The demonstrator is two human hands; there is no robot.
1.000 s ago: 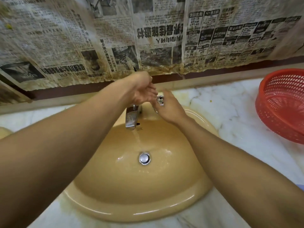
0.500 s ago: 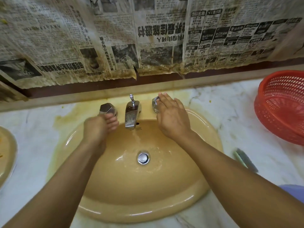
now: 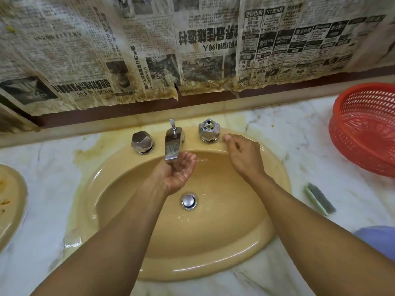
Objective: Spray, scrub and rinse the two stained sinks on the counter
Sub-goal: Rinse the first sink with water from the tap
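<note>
Newsprint [image 3: 149,50], yellowed and torn along its lower edge, pasted across the wall behind a white marble counter [image 3: 310,146] blotched with yellow-brown stains. Set into the counter at centre, tan oval sink [image 3: 213,242], wet and glossy, with the heaviest staining on the marble off its left rim. At the far left edge of view, part of a second sink [image 3: 10,199], flecked with orange-brown grime. Red plastic basket [image 3: 363,129] on the counter at right, well apart from the basin. Two bare forearms reaching in from below. Left hand [image 3: 179,169] cupped palm-up directly beneath the chrome spout [image 3: 173,146], fingers loosely curved and gripping nothing, palm glistening wet. Right hand [image 3: 243,154] knuckles-up over the sink's back rim, just beside the right faceted knob [image 3: 209,130] but not on it, fingers loosely bent and empty. Green-backed grey scrub pad [image 3: 319,198] lying on the counter just right of the sink, near the right forearm. Left faceted knob [image 3: 142,142] untouched beside the spout. Chrome drain stopper [image 3: 189,200] at the bottom of the bowl, just beside the left wrist.
</note>
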